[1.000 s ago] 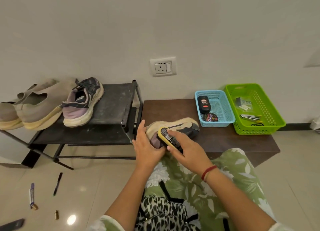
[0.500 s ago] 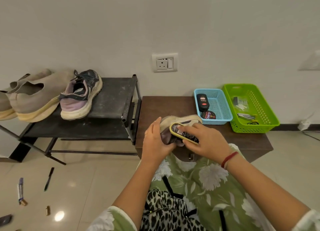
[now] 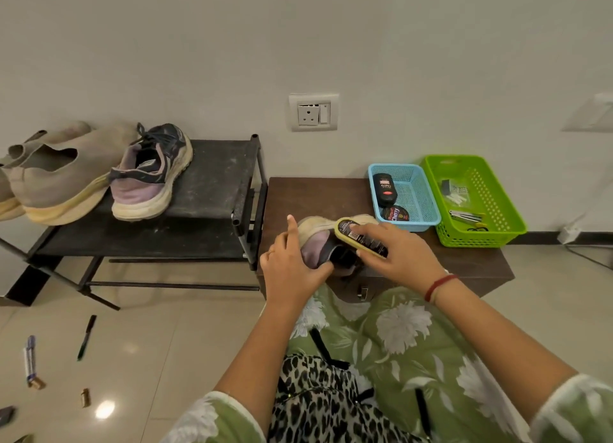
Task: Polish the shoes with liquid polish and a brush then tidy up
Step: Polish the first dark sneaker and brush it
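The brush [image 3: 360, 241] is yellow-rimmed black, the shoe [image 3: 314, 247] lilac and cream, the clothing [image 3: 403, 339] green floral.

My right hand [image 3: 401, 256] has slid the brush [image 3: 360, 242] along the shoe [image 3: 315, 246], away from the heel and toward the toe. The shoe has tipped at the near edge of the table [image 3: 315, 193], showing more lilac heel. My left hand [image 3: 288, 270] has raised its forefinger and hooked its thumb under the heel.

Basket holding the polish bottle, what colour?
Light blue basket, seen in the head view; the polish bottle lies inside it.
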`<action>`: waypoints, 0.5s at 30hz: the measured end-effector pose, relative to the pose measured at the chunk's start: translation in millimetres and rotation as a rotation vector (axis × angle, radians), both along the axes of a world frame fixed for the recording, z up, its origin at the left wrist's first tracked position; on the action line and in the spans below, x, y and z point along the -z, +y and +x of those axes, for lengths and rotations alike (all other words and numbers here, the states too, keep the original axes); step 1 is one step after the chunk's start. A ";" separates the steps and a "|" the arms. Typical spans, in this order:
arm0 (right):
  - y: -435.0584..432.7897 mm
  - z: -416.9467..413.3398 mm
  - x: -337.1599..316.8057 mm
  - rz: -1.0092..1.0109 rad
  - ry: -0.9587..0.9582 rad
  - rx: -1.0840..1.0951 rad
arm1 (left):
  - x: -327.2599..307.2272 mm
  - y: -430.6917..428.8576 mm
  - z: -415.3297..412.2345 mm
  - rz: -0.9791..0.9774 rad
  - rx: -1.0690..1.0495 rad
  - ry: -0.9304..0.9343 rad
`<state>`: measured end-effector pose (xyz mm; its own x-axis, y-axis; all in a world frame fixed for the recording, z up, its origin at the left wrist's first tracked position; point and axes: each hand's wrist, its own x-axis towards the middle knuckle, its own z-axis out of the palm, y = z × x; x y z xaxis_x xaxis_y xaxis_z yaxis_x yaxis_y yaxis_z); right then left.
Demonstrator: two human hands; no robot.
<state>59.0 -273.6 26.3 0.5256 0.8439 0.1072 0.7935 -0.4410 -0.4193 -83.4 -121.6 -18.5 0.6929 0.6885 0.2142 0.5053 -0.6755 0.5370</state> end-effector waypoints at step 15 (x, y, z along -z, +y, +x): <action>2.9 -29.5 17.1 0.170 0.123 -0.051 | 3.8 1.2 -1.3 -0.116 0.055 0.021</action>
<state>29.5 -270.7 9.2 0.5008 0.8449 0.1879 0.7511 -0.3162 -0.5796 -84.7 -120.4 -22.3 0.7336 0.6689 0.1204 0.4816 -0.6366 0.6023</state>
